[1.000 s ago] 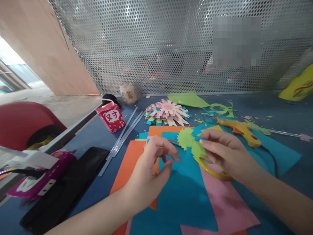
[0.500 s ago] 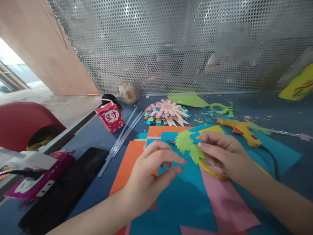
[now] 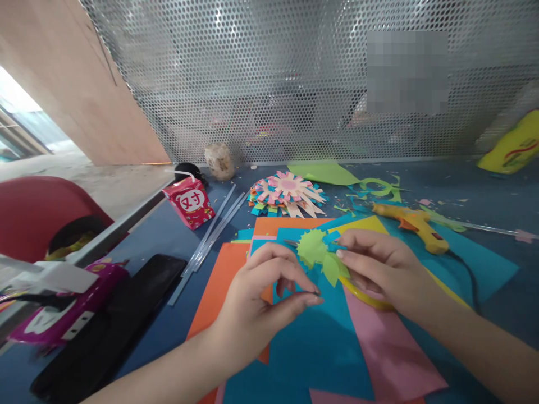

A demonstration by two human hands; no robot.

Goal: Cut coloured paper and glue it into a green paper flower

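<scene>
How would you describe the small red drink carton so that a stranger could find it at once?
Start at the perforated metal screen behind the blue table. Near its left foot, beside a bundle of clear glue sticks, stands the small red drink carton, tilted. Only it has a white bent straw and a white label with red characters.

Bright daylight enters from the left, shadows are soft, and the wide-angle edges bend and blur.
</scene>
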